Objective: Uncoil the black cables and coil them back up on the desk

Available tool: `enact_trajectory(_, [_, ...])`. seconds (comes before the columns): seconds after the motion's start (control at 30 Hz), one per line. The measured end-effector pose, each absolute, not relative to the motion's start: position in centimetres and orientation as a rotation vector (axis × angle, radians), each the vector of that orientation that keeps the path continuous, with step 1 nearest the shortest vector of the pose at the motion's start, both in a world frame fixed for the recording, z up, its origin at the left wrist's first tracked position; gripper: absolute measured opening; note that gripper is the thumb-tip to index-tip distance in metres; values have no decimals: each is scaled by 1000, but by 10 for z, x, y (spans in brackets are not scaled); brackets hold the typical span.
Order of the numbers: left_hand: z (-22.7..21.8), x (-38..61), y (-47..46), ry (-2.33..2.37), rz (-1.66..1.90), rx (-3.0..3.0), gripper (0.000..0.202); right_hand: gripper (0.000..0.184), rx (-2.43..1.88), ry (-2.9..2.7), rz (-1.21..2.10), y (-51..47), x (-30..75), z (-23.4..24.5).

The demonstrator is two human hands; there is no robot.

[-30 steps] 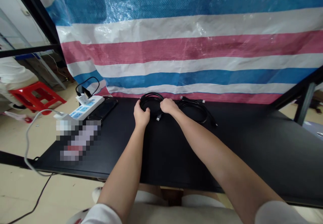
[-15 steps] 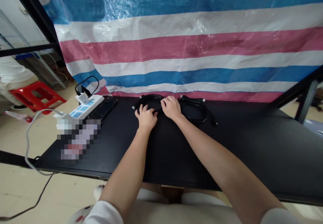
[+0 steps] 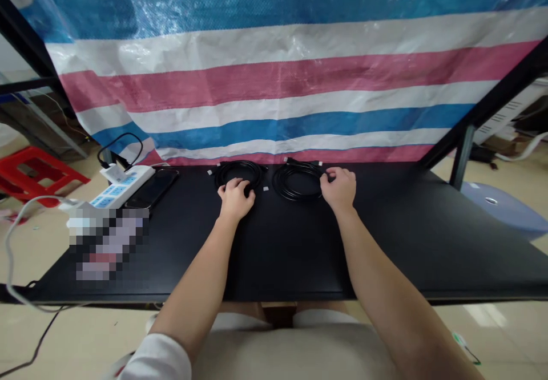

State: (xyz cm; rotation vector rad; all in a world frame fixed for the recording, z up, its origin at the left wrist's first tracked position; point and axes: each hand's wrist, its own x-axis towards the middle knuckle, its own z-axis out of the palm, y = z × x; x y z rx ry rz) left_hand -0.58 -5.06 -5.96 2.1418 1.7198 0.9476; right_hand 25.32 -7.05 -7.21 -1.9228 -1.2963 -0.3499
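Two coiled black cables with small light plug ends lie side by side at the back of the black table. My left hand (image 3: 236,200) rests on the near edge of the left coiled cable (image 3: 259,173), fingers spread and slightly bent. At the right edge of the right coiled cable (image 3: 295,194), my right hand (image 3: 340,189) has its fingers curled in and closed on the cable's side. What sits under its fingertips is partly hidden. A small white piece (image 3: 266,188) shows between the two coils.
On the left of the table stand a white power strip (image 3: 122,189) with plugs in it and a dark phone (image 3: 153,189). A striped plastic sheet (image 3: 278,83) hangs behind. A red stool (image 3: 36,174) is off to the left, a bluish bin lid (image 3: 500,206) to the right.
My right hand has moved right, from between the coils to the right coil's outer edge. That coil now looks rounder. My left hand stays at the left coil; the view has turned right.
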Motion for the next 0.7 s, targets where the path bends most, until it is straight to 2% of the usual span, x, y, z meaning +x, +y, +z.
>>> enact_trajectory(0.2, [-57,-6,-52,1789,917,2174,30,24,-2241,-1098,26,-81,252,-52])
enact_trajectory(0.37, [-56,-3,-51,1841,904,2191,32,14,-2381,-997,344,-86,246,-36])
enact_trajectory(0.43, [-58,-3,-50,1849,932,2197,32,10,-2338,-1008,341,-86,247,-36])
enact_trajectory(0.53, [-61,-4,-48,1836,995,2207,31,14,-2198,-988,247,-82,249,-43])
enact_trajectory(0.7, [-66,-5,-47,1765,1157,2249,39,17,-1697,-998,-56,-75,253,-59])
